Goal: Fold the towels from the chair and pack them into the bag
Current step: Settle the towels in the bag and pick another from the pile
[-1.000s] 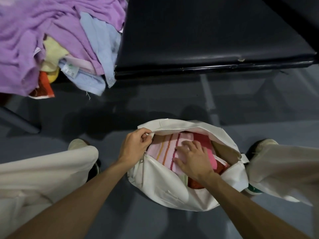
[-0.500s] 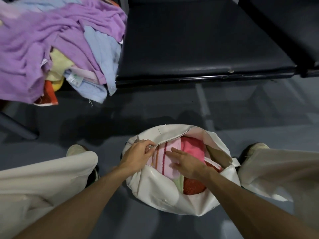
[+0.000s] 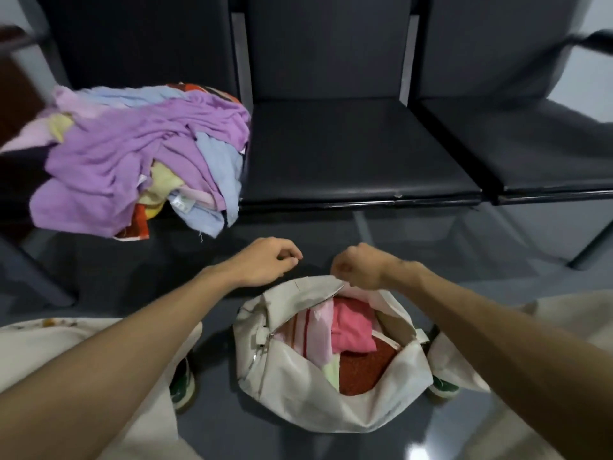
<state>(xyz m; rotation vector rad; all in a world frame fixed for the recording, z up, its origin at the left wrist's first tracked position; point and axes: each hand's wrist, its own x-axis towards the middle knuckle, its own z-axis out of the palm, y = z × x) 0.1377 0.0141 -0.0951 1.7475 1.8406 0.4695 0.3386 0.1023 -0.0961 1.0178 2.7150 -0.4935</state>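
A white bag (image 3: 292,390) sits unzipped on the floor between my feet. Inside it lie folded towels: a pink striped one (image 3: 308,333), a bright pink one (image 3: 351,327) and a red one (image 3: 365,370). A loose heap of towels (image 3: 132,161), mostly purple and light blue, fills the left chair seat. My left hand (image 3: 265,265) hovers above the floor just beyond the bag, fingers loosely curled, holding nothing. My right hand (image 3: 358,268) hangs over the bag's far rim, fingers curled under, and nothing shows in it.
Two bare black chair seats (image 3: 348,154) stand in a row to the right of the heap. Their metal legs (image 3: 593,247) reach the grey floor at right. My knees in pale trousers and my shoes (image 3: 182,386) flank the bag.
Both hands have left the bag and risen above its far rim; the right no longer presses the towels, the left let go of the opening. My view tilted up toward the chairs.
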